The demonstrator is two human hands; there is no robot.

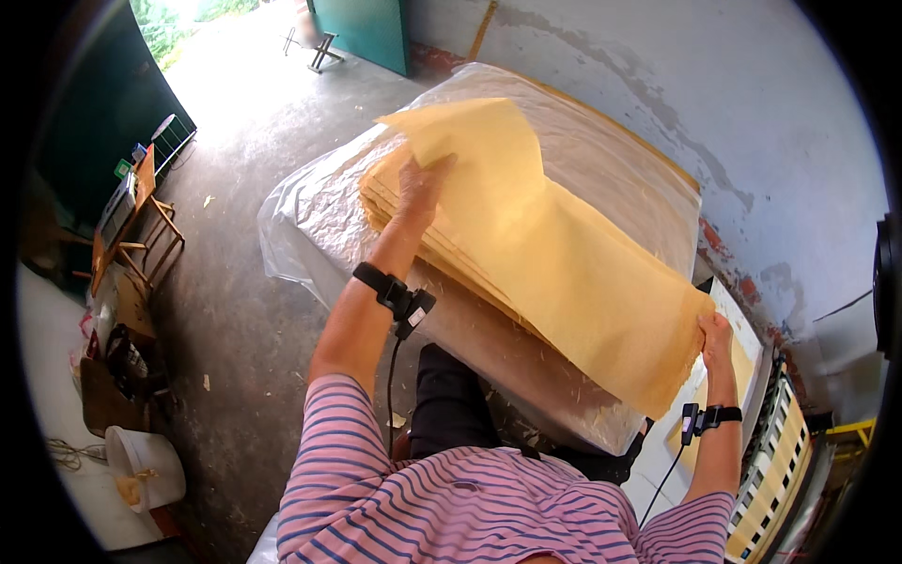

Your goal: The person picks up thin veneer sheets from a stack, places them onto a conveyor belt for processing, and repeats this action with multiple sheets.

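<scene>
A large, thin yellow sheet [526, 221], papery in look, stretches between my two hands, its far left corner lifted and curling. My left hand [425, 186] has its fingers closed on the sheet's near left edge. At the other end, my right hand [717, 336] grips the short right edge. Beneath the sheet, a stack of similar yellow sheets [378, 202] shows its layered edges on the left and near side. The stack lies on a broad block or table covered with clear plastic film [319, 211]. Both my wrists wear black straps with small devices and cables.
To the right stands a white surface [658, 465] beside a slatted rack [772, 465]. A wall [742, 113] runs behind the plastic-covered block. At left are a small wooden table [141, 202] and a white bucket [150, 461]. An open green door [362, 33] is at the back.
</scene>
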